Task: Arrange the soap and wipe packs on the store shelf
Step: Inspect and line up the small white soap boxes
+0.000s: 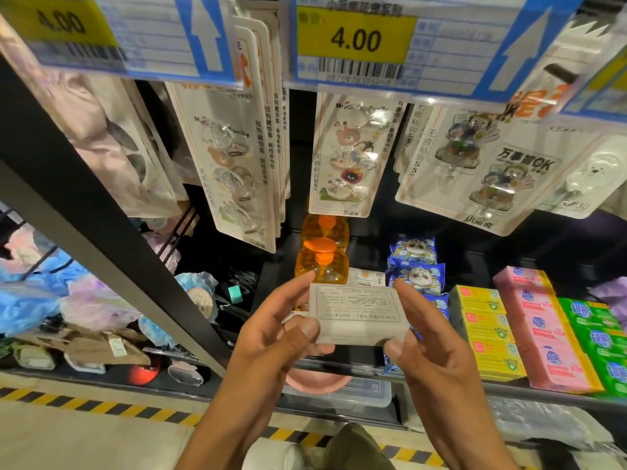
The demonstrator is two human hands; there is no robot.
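Both forearms reach in from the near edge, and between them a soap box (358, 313) is held up in front of the shelf (502, 388), over its near rim. The left grip (271, 334) pinches the box's left end, thumb on the near corner and forefinger curled over the far corner. The right grip (431, 344) pinches the right end, thumb at the near corner and fingers laid along the side.

The box is a flat, pale grey-beige carton. Its upward face carries a framed panel of small dark print that sits upside down from here and is too fine to read.

Just beyond it on the shelf lies a similar pale box (366, 278). Two orange pump bottles (322, 264) stand in a row to its left, and blue wipe packs (419, 274) with a cartoon face lie to its right. Farther right sit rows of yellow boxes (485, 320), pink packs (539, 334) and green packs (597, 334). Cards of clear hooks (349, 157) hang above, under a yellow 4.00 price tag (356, 39).
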